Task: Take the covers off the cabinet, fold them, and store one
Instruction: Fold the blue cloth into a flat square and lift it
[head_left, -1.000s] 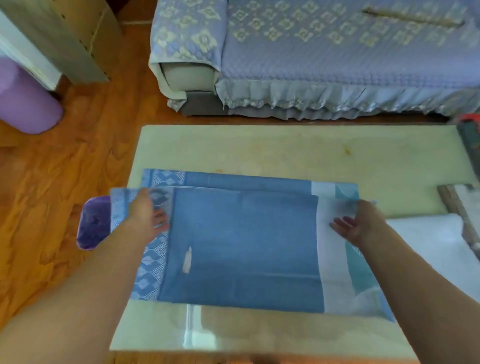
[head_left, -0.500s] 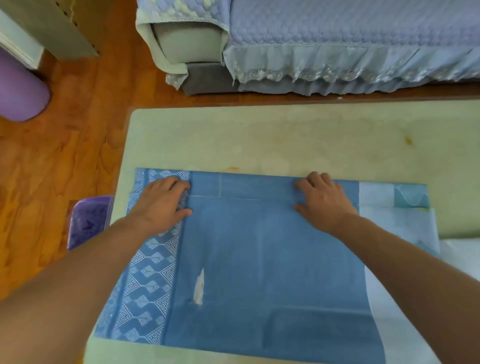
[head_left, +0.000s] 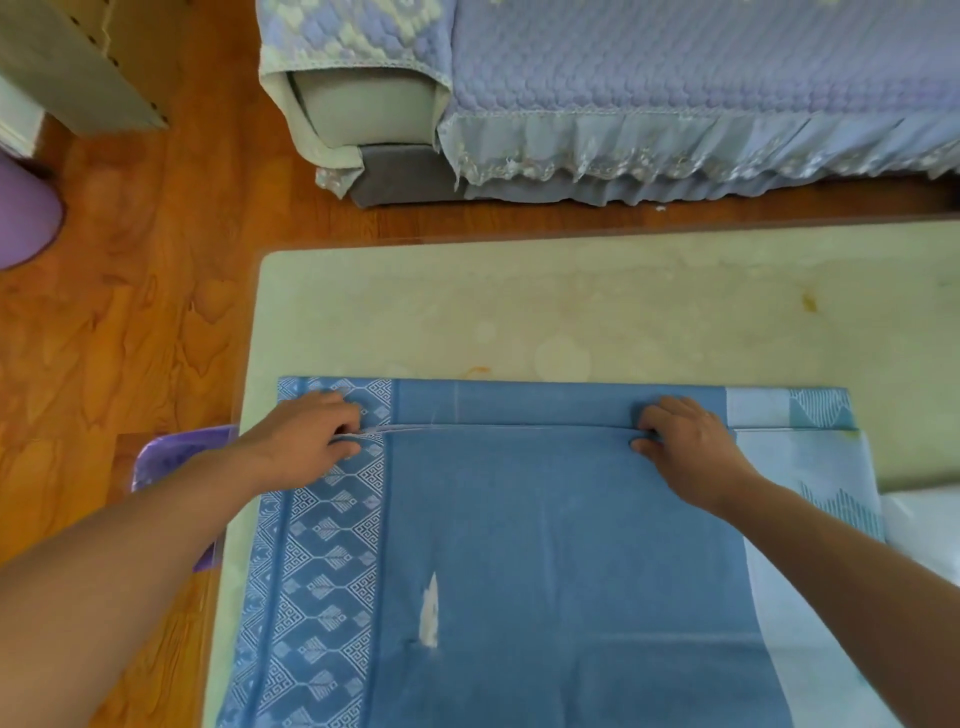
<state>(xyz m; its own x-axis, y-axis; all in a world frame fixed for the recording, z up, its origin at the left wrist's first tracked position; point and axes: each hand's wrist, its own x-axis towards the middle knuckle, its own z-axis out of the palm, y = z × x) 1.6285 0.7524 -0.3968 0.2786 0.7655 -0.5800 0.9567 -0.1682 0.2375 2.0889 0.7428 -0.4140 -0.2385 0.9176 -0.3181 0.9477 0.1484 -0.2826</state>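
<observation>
The blue cover (head_left: 545, 545) lies flat on the pale table (head_left: 519, 312), its left border with the white geometric pattern running along the table's left edge and its lighter end toward the table's right side. It is already folded at least once: an upper layer ends in a straight edge a little short of the cover's far edge, leaving a narrow strip of the lower layer showing beyond it.

Both hands sit on that upper edge. The left hand (head_left: 306, 441) is over the patterned border, fingers curled, pinching the edge so that it lifts slightly off the layer beneath. The right hand (head_left: 685, 441) is further along the same edge, near where the dark blue meets the light panel, fingers curled onto it in what looks like a matching pinch. Holding 2 spread points on 1 edge likely keeps it straight and taut, so the layer can be shifted or folded without skewing.

A small white mark (head_left: 430, 613) shows on the cover nearer the person. Beyond the table's far edge stands a sofa (head_left: 675, 78) under a quilted lilac throw; a purple stool (head_left: 176, 457) pokes out at the table's left side.
</observation>
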